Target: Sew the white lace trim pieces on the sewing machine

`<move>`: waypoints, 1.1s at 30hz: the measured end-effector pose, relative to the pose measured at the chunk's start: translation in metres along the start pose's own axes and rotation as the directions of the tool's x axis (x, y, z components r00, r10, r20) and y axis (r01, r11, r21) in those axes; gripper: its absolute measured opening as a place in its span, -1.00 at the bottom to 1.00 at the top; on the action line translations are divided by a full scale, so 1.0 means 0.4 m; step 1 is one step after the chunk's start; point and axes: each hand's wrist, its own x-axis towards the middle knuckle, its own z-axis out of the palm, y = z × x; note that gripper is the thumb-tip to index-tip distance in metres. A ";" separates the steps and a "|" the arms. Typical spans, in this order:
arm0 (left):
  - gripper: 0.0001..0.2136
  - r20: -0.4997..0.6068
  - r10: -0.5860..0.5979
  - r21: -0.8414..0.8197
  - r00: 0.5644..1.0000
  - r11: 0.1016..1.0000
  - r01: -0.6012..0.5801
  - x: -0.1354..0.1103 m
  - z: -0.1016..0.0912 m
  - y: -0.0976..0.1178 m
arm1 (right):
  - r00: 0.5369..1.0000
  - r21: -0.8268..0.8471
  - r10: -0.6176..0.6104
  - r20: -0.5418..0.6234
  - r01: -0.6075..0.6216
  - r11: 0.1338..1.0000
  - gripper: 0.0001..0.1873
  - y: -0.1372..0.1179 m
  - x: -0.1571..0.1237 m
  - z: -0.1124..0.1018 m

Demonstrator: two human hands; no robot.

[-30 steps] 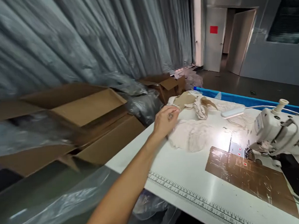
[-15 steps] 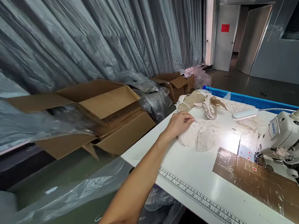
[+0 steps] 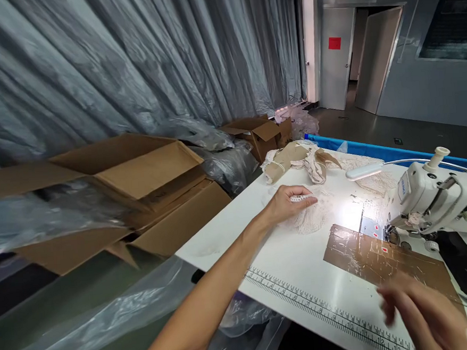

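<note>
My left hand (image 3: 289,203) is closed on a piece of white lace fabric (image 3: 312,221), pinching its upper edge above the white sewing table (image 3: 280,270). The lower part of the lace hangs or lies on the table. At the lower right, my right hand (image 3: 424,308) is over the table's front part, smeared by motion, and its fingers are hard to read. Beyond my left hand lie a bundle of lace with brown paper (image 3: 284,162) and a tied lace bundle (image 3: 315,168). A white sewing machine (image 3: 427,193) stands to the right.
Brown tape-covered board (image 3: 354,246) lies before the needle area. A ruler strip (image 3: 306,302) runs along the front edge. A white lamp (image 3: 364,171) hangs over more lace. Open cardboard boxes (image 3: 149,170) and plastic sheeting are at the left. A blue trough (image 3: 347,148) borders the far edge.
My left hand has lifted and shifted the lace slightly nearer to the machine. My right hand has come into view at the lower right. The view has turned a little to the right.
</note>
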 end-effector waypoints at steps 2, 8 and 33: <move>-0.73 0.182 0.089 -0.033 0.979 0.996 -0.084 -0.019 0.050 0.047 | 0.951 0.196 0.247 0.184 -0.281 0.939 -0.55 0.024 0.042 0.017; -0.77 0.625 0.467 -0.264 0.626 0.880 -0.394 -0.055 0.141 0.195 | 0.800 0.468 0.448 0.398 -0.597 0.652 -0.40 0.079 0.124 0.040; -0.61 0.551 0.331 0.156 0.766 0.861 -0.484 -0.015 0.237 0.084 | 0.827 -0.659 0.559 -0.055 -0.451 0.602 -0.78 0.146 0.174 -0.149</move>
